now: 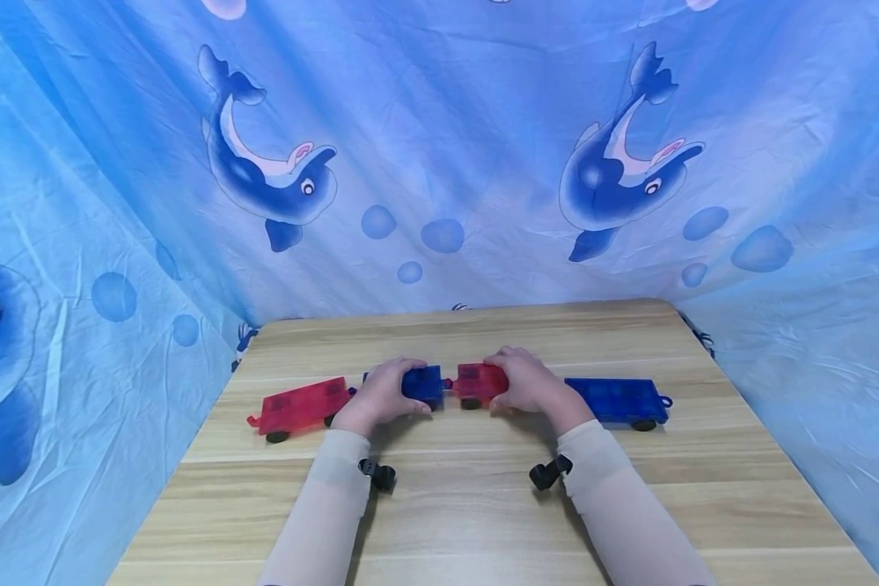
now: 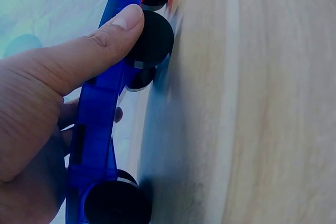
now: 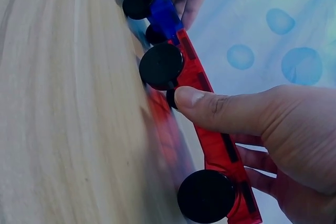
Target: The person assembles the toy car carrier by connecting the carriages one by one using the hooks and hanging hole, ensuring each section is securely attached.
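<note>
In the head view my left hand (image 1: 387,396) grips a blue toy train car (image 1: 426,384) by its sides. My right hand (image 1: 529,384) holds a red toy train car (image 1: 474,380) just to the right of it. A small red coupling (image 1: 448,383) lies where these two cars meet; I cannot tell whether it is hooked. Seen from the left wrist, the thumb presses the blue car's side beside a black wheel (image 2: 152,38). In the right wrist view, the thumb lies on the red car's side, between its black wheels (image 3: 206,196), with other fingers behind.
Another red car (image 1: 303,407) stands at the left end of the row, close to a blue coupling. At the right end is another blue car (image 1: 618,399) with a ring; its inner end is hidden by my right hand. Dolphin-printed cloth (image 1: 439,163) surrounds the wooden table (image 1: 454,505).
</note>
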`<control>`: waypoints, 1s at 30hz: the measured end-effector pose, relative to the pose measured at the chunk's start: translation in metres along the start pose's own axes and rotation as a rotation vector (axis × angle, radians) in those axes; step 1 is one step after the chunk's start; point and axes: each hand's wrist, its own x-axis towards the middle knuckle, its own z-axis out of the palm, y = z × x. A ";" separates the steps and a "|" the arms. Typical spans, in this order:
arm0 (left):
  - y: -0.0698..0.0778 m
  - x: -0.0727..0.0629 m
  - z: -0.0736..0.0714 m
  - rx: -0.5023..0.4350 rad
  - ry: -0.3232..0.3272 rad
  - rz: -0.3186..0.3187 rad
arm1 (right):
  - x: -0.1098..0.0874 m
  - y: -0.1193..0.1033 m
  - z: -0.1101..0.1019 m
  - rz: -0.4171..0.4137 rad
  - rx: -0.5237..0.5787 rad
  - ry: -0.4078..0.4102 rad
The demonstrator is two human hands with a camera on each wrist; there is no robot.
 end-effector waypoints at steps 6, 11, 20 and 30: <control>-0.002 -0.003 -0.006 -0.032 -0.009 -0.020 | 0.002 -0.003 0.005 -0.020 0.005 0.023; -0.007 -0.005 -0.010 -0.054 -0.012 -0.039 | 0.004 -0.008 0.010 -0.035 0.009 0.040; -0.016 -0.008 -0.017 -0.084 -0.031 -0.078 | 0.007 -0.016 0.016 -0.063 0.010 0.050; -0.015 -0.010 -0.022 -0.062 -0.035 -0.061 | 0.008 -0.014 0.017 -0.063 0.035 0.063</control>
